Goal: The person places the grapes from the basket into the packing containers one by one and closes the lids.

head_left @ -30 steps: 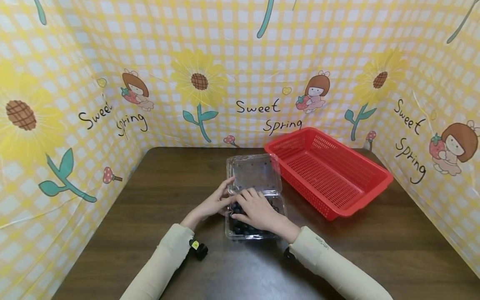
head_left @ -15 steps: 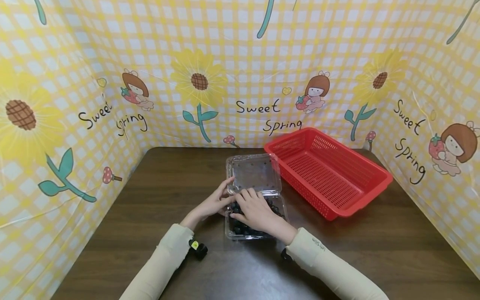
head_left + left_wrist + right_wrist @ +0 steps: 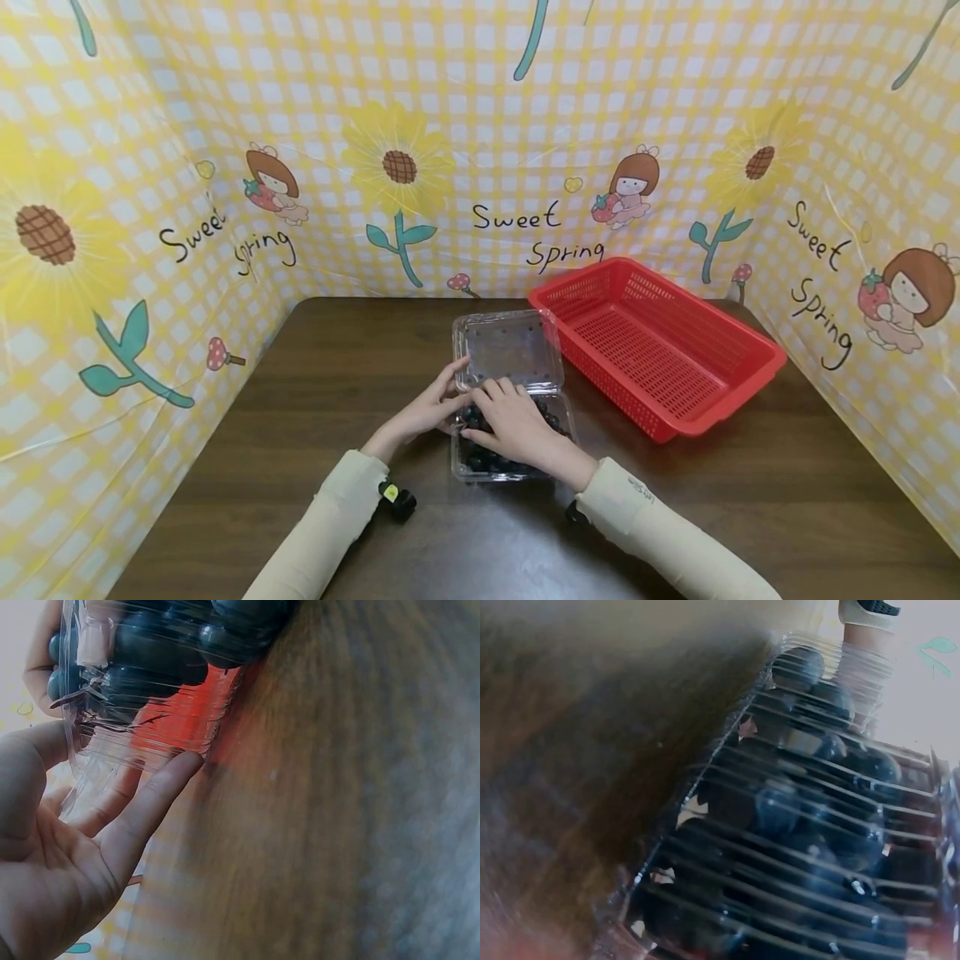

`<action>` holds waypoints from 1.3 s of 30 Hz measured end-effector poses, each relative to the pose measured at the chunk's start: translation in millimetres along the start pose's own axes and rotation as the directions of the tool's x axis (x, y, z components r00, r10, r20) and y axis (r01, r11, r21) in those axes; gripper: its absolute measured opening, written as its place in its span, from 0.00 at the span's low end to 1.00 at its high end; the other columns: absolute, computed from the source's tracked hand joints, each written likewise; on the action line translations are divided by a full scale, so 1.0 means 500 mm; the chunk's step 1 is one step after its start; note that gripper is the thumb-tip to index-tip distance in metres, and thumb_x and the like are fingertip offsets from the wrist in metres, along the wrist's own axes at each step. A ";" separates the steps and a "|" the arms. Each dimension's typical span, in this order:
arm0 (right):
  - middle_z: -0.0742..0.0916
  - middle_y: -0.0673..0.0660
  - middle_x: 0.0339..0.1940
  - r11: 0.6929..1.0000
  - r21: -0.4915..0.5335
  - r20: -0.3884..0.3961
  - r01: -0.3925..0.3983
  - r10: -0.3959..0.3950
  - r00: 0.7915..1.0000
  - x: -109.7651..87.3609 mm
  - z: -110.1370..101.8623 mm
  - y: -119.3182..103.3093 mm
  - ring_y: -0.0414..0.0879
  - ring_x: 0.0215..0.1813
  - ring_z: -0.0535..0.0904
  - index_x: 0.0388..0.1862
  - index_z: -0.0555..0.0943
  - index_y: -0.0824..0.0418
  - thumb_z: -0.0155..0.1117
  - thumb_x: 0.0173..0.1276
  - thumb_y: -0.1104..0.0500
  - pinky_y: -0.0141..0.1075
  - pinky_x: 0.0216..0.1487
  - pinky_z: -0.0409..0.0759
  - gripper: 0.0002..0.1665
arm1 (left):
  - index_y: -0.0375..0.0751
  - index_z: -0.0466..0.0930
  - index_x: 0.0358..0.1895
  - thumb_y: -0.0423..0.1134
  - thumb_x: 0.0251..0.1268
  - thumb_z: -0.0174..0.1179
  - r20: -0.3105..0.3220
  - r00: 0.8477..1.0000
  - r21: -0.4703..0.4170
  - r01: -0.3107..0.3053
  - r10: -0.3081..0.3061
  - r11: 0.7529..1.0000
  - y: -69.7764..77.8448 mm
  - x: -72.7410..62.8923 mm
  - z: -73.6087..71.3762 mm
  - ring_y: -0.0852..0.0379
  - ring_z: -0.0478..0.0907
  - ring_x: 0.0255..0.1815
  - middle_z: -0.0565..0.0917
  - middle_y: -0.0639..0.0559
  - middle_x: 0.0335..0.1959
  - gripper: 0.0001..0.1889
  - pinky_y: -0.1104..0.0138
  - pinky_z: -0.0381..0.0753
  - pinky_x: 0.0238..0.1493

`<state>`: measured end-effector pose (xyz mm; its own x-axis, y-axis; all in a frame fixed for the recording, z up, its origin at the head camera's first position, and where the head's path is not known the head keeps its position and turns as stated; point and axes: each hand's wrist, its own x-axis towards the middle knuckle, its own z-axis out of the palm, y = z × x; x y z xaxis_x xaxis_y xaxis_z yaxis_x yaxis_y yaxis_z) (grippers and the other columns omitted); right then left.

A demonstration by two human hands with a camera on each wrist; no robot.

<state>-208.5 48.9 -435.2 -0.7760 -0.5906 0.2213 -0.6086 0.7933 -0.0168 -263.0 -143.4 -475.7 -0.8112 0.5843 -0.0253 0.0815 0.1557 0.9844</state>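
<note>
A clear plastic clamshell box point(image 3: 516, 477) lies open on the table, its lid point(image 3: 510, 346) folded back toward the wall. Dark round grapes point(image 3: 480, 458) fill its base; through the ribbed side they also show in the right wrist view. My left hand point(image 3: 423, 410) holds the left side of the box near the hinge; in the left wrist view its thumb is at the rim and a fingertip touches the lower corner. My right hand point(image 3: 513, 421) is over the grapes, palm down, fingers bent into the box. Its fingertips are hidden, so I cannot tell what they hold.
A red perforated plastic basket point(image 3: 750, 367) stands behind and to the right of the box, close to the lid's right edge. The brown wooden table point(image 3: 330, 350) is enclosed by a yellow checked cloth point(image 3: 480, 125) on three sides.
My right hand and forearm have shifted slightly left over the grapes. The left hand, box and basket stay in place.
</note>
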 end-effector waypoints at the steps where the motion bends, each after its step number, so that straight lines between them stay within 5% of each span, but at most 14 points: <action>1: 0.75 0.54 0.54 1.000 0.000 -0.003 -0.002 0.002 1.000 0.000 0.001 0.001 0.49 0.55 0.69 0.58 0.71 0.52 0.55 0.63 0.35 0.44 0.50 0.74 0.31 | 0.62 0.37 0.73 0.44 0.71 0.49 0.003 1.000 -0.001 -0.003 0.003 1.000 0.001 0.000 0.000 0.54 0.81 0.34 0.71 0.37 0.58 0.36 0.56 0.85 0.28; 30: 0.76 0.52 0.53 0.990 0.137 -0.027 0.026 -0.022 0.999 -0.005 -0.005 0.008 0.47 0.54 0.71 0.57 0.71 0.52 0.57 0.61 0.34 0.44 0.51 0.75 0.32 | 0.68 0.39 0.72 0.46 0.70 0.50 -0.021 1.000 0.026 0.008 -0.007 1.000 -0.009 0.005 -0.002 0.51 0.80 0.45 0.72 0.40 0.56 0.35 0.55 0.85 0.28; 39: 0.77 0.51 0.51 0.981 0.191 -0.021 0.040 -0.036 0.999 -0.007 -0.017 0.012 0.45 0.52 0.72 0.57 0.71 0.51 0.56 0.61 0.34 0.42 0.49 0.76 0.32 | 0.60 0.37 0.74 0.42 0.71 0.48 -0.001 1.000 0.029 0.005 -0.005 1.000 0.004 0.001 -0.002 0.47 0.78 0.49 0.72 0.38 0.56 0.36 0.54 0.85 0.29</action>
<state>-207.9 56.8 -428.0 -0.7498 -0.6156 0.2426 -0.6593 0.7264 -0.1942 -263.6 -143.6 -473.5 -0.8124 0.5823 -0.0304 0.0938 0.1819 0.9788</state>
